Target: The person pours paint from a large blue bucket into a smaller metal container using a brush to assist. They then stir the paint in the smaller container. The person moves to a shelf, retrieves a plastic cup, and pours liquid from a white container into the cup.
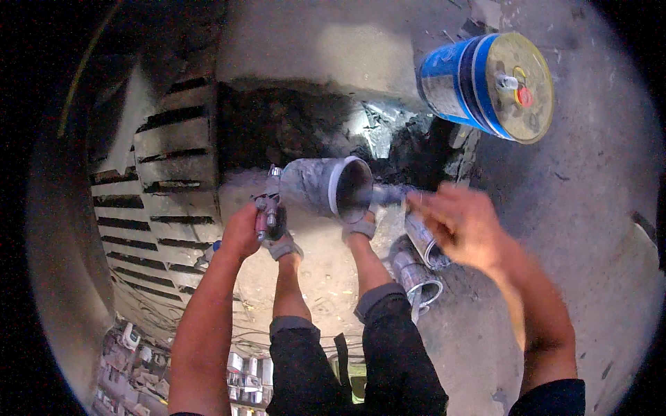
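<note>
My left hand (244, 230) is closed round the grip of a metal spray gun (271, 209). Against the gun's far end lies a grey, paint-stained cup (305, 183) with a pale rim, its mouth turned to the right. Whether the cup is fixed to the gun I cannot tell. My right hand (459, 225) is smeared by motion, with its fingers closed on a slim, stick-like thing (390, 195). That thing points left into the cup's mouth, and its tip is hidden or blurred.
Two stained metal cans (419, 277) stand on the floor below my right hand. A blue drum (454, 80) with a yellowish lid is at the far right. A dark, blackened pit (298, 125) lies ahead of my feet, and a slatted panel (170, 187) is on the left.
</note>
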